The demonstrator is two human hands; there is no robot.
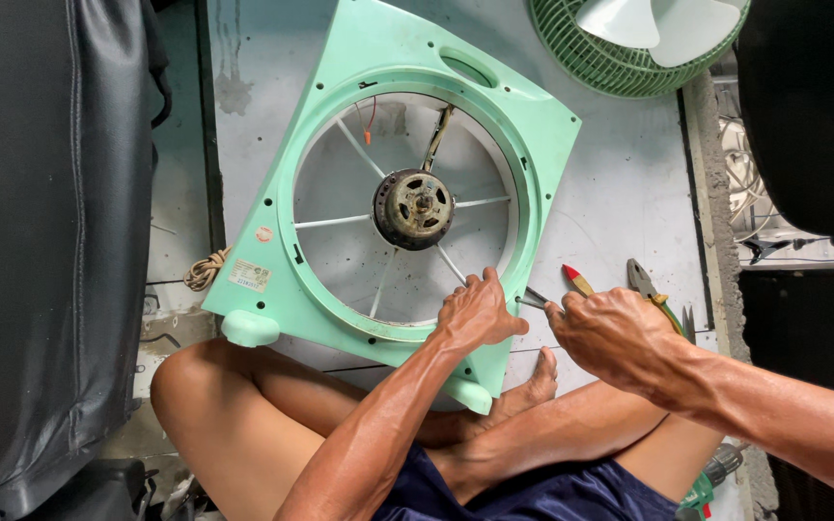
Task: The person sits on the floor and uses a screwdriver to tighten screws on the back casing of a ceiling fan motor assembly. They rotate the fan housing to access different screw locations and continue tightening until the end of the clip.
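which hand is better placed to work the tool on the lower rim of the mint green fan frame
Right, probably. The right hand grips the thin metal tool, its tip at the mint green plastic fan frame. The left hand rests on that rim, seemingly steadying it.

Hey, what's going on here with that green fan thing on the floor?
A person sits cross-legged on the floor with a mint-green box fan frame tilted against their legs. The blades are off, so the motor shows bare at the hub. The left hand grips the frame's lower rim while the right hand works a small metal tool at that edge. Pliers lie on the floor close by.
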